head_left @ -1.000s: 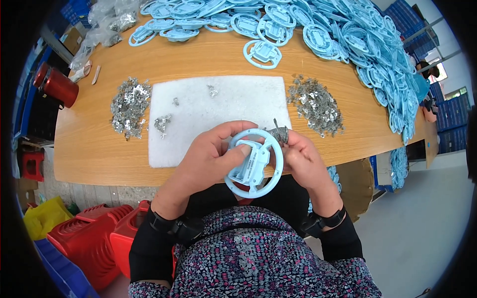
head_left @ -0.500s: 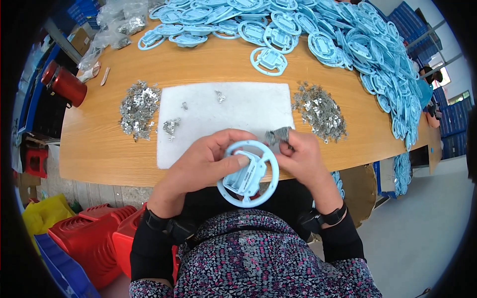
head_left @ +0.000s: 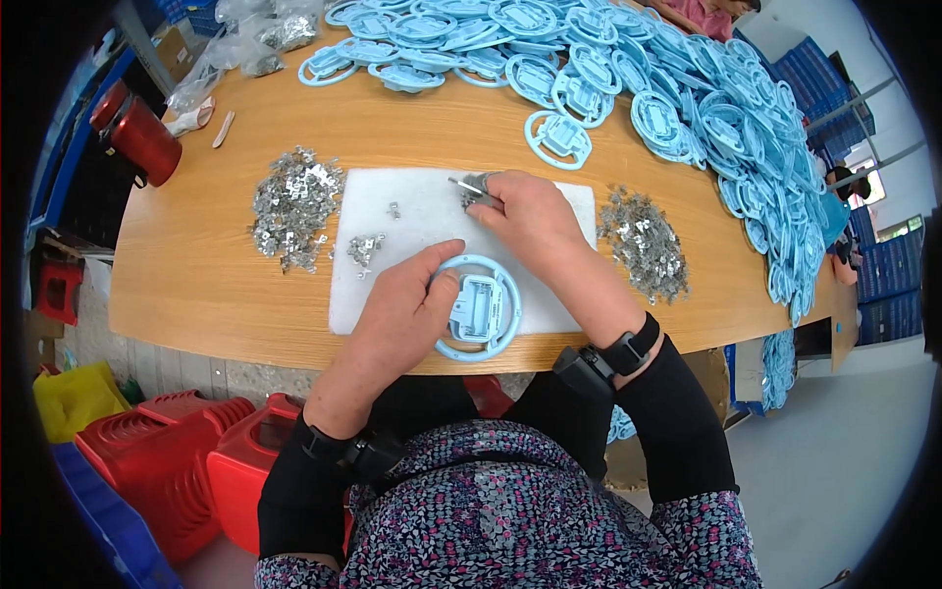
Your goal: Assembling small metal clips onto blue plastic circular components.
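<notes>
My left hand (head_left: 397,302) grips the left rim of a light blue toy steering wheel (head_left: 480,308), thumb and fingers closed on it. The wheel lies at the near edge of a white mat (head_left: 417,221), its ribbed inner side facing up. Over the mat's far part, my right hand (head_left: 538,218) pinches a slim grey-wrapped metal tool (head_left: 465,186), whose exact kind I cannot make out. Its thin tip points left, and the fingers partly hide what lies beneath. Small metal clips (head_left: 364,249) lie loose on the mat's left side.
Heaps of small metal pieces flank the mat, one left (head_left: 294,208) and one right (head_left: 645,245). A large pile of light blue wheels (head_left: 721,128) covers the far right. A red flask (head_left: 137,137) stands far left, near plastic bags (head_left: 260,39). Another person (head_left: 702,15) sits beyond.
My right hand has reached forward and left over the mat with the tool. My left hand has moved the wheel forward from above my lap to the mat's near edge.
</notes>
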`<state>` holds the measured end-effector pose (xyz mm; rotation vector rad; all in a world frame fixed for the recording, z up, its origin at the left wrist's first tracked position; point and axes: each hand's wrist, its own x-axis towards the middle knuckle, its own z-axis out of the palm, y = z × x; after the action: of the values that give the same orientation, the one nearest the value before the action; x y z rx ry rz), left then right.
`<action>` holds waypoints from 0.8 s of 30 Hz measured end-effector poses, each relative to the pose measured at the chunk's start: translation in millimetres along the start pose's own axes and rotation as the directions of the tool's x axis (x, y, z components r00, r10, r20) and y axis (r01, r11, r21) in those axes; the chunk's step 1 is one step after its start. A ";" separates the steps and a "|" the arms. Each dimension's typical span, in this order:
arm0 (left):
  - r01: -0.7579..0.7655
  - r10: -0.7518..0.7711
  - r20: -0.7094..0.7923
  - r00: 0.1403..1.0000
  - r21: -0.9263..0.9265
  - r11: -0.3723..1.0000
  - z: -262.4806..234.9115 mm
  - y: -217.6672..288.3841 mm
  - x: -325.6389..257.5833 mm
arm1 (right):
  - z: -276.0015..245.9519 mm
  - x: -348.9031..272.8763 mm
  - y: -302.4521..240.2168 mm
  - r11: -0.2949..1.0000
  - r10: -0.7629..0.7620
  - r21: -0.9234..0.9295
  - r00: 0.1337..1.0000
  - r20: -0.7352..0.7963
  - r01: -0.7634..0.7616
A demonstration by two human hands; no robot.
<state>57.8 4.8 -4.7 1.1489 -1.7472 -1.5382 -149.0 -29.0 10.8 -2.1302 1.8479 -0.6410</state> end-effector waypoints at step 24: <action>0.024 -0.006 0.057 0.998 -0.332 0.943 0.3 -0.1 11.6 | -16.6 -54.9 -21.5 0.777 0.107 0.622 0.994 0.023 -0.097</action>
<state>51.9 -5.0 -6.5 0.9587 -1.4400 -1.8051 -143.6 30.0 26.2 -1.5731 1.4535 -1.0661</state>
